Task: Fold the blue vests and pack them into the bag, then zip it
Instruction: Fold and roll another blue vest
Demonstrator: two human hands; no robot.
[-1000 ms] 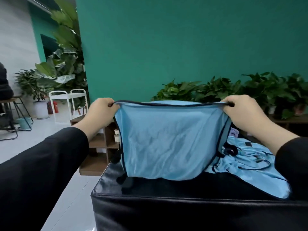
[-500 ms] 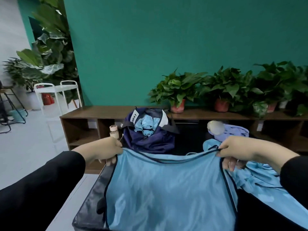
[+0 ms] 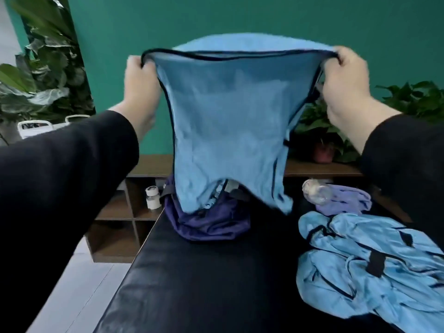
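Observation:
I hold a light blue vest (image 3: 228,131) with dark trim up in the air in front of me. My left hand (image 3: 141,85) grips its top left corner and my right hand (image 3: 343,78) grips its top right corner. The vest hangs down and hides most of the dark purple bag (image 3: 211,219), which stands open on the far side of the black table (image 3: 204,284). Some blue fabric shows in the bag's mouth. A pile of more blue vests (image 3: 370,270) lies on the table at the right.
A purple cloth (image 3: 346,198) with a clear bottle (image 3: 317,191) lies behind the pile. A small white jar (image 3: 152,197) stands left of the bag. A wooden shelf (image 3: 144,164) with potted plants (image 3: 322,131) runs along the green wall.
The vest was laid down on the table half a second ago; now both hands have lifted it high in the air, still gripping the same top corners.

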